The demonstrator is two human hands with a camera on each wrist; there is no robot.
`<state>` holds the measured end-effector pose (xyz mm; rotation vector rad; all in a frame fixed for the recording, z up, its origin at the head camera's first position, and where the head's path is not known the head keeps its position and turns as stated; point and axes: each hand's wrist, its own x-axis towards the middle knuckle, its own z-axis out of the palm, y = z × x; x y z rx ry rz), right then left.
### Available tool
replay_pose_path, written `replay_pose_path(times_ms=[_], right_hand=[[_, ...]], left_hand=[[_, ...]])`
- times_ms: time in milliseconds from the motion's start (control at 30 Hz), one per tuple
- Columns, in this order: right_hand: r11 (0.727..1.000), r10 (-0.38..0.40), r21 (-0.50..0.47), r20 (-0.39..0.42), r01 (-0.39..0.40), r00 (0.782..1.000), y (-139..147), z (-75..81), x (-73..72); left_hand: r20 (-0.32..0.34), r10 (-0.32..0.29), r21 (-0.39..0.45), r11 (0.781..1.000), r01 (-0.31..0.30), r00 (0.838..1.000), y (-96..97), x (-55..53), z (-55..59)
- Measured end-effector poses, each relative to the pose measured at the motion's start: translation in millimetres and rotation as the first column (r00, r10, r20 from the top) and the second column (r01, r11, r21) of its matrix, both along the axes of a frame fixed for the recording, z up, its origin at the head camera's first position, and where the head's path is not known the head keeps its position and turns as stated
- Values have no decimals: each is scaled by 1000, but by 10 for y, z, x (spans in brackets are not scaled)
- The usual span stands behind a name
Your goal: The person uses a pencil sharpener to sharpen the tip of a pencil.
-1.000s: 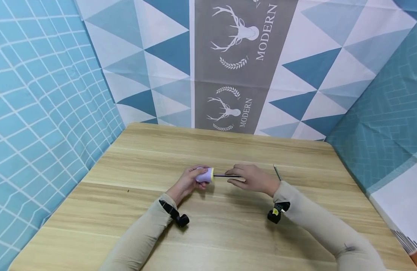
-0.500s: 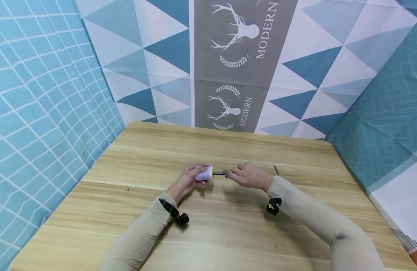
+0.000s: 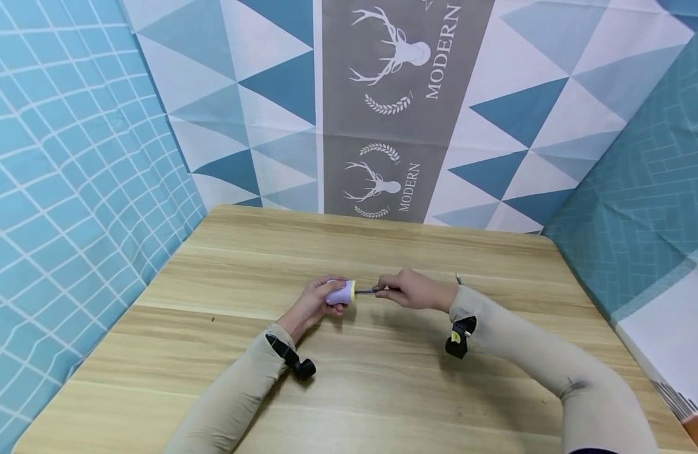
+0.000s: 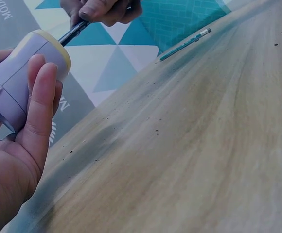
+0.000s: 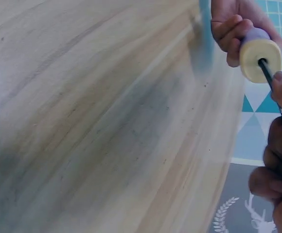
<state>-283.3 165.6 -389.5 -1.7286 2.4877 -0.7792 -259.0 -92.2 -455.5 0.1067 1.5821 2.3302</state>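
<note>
My left hand [image 3: 310, 308] grips a small lilac pencil sharpener [image 3: 340, 293] with a cream-yellow end face, its thumb on top. A dark pencil [image 3: 364, 292] goes into the hole in that face, clearly seen in the right wrist view. To the right, my right hand [image 3: 415, 290] pinches the pencil between thumb and fingers, a short way from the sharpener. In the left wrist view the sharpener's seamed lilac body [image 4: 15, 80] shows between thumb and fingers. The pencil's tip is hidden inside the sharpener.
A teal pencil [image 4: 185, 44] with a pale end lies on the wooden table [image 3: 349, 391], mostly behind my right forearm in the head view. Small dark specks dot the tabletop. Patterned cloths hang at the back and both sides.
My right hand's fingers curled in along the pencil, then turned and shifted their pinch on it. The left hand and the sharpener stay nearly in place.
</note>
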Motion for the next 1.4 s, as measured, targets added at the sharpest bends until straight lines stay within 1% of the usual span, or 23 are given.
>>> replay_pose_path(times_ms=[133, 200, 233, 267, 333, 433, 533, 567, 600, 633, 667, 700, 733, 800, 867, 933, 1000, 1067, 1100, 1133, 1200, 1267, 1400], right_hand=[[996, -83, 34, 200, 77, 976, -12, 58, 6], [989, -144, 64, 333, 130, 932, -17, 86, 22], [985, -172, 78, 416, 153, 893, -14, 94, 27], [980, -198, 91, 496, 177, 845, -11, 98, 30], [970, -237, 116, 654, 214, 719, -2, 97, 31], [959, -247, 140, 840, 247, 482, 14, 73, 16], [951, -232, 160, 936, 265, 266, 28, 33, -14], [948, -228, 167, 950, 270, 213, 31, 23, -23], [946, -229, 176, 957, 272, 177, 35, 15, -32], [944, -233, 183, 959, 274, 163, 40, 9, -40], [945, -239, 187, 954, 268, 179, 46, 11, -45], [946, -251, 191, 944, 262, 216, 51, 18, -48], [948, -262, 193, 925, 253, 277, 55, 30, -51], [953, -283, 199, 857, 230, 430, 70, 66, -51], [952, -303, 213, 746, 218, 593, 80, 124, -34], [950, -312, 216, 611, 225, 728, 80, 181, 4], [946, -318, 205, 438, 251, 841, 61, 217, 68], [939, -333, 169, 228, 299, 915, 26, 218, 151], [934, -344, 144, 112, 328, 932, 5, 202, 196], [927, -359, 114, -13, 358, 933, -19, 173, 237], [918, -376, 39, -238, 396, 896, -62, 92, 304], [918, -377, -48, -422, 395, 824, -99, 3, 338], [940, -332, -189, -687, 283, 647, -130, -174, 290]], left_hand=[[-5, 2, 4, 1000, -2, 1000, 5, -4, -11], [-15, 0, 7, 1000, 1, 1000, 6, -6, -13], [-17, -1, 7, 1000, 1, 1000, 8, -6, -12], [-22, -4, 9, 1000, 4, 1000, 9, -7, -13], [-27, -8, 11, 1000, 8, 1000, 12, -9, -14], [-32, -13, 8, 1000, 13, 999, 18, -16, -20], [-38, -18, -6, 1000, 18, 999, 25, -27, -27], [-41, -19, -11, 1000, 19, 999, 26, -31, -29], [-45, -21, -18, 1000, 20, 999, 25, -34, -32], [-48, -22, -24, 999, 21, 999, 24, -36, -35], [-48, -21, -26, 999, 20, 999, 24, -38, -36], [-51, -22, -30, 999, 20, 998, 23, -40, -39], [-55, -25, -33, 999, 23, 998, 19, -40, -39], [-57, -28, -38, 999, 26, 998, 20, -42, -39], [-60, -31, -45, 999, 28, 998, 23, -44, -36], [-61, -31, -51, 998, 28, 998, 24, -46, -28], [-56, -23, -54, 998, 20, 998, 28, -49, -22], [-47, -12, -52, 999, 9, 999, 28, -49, -16], [-43, -7, -50, 999, 5, 999, 27, -48, -13], [-42, -4, -49, 999, 2, 999, 26, -48, -11], [-40, 0, -45, 999, -2, 999, 22, -44, -10], [-43, -2, -41, 999, 0, 999, 16, -40, -10], [-46, -10, -24, 1000, 9, 999, 16, -32, -12]])
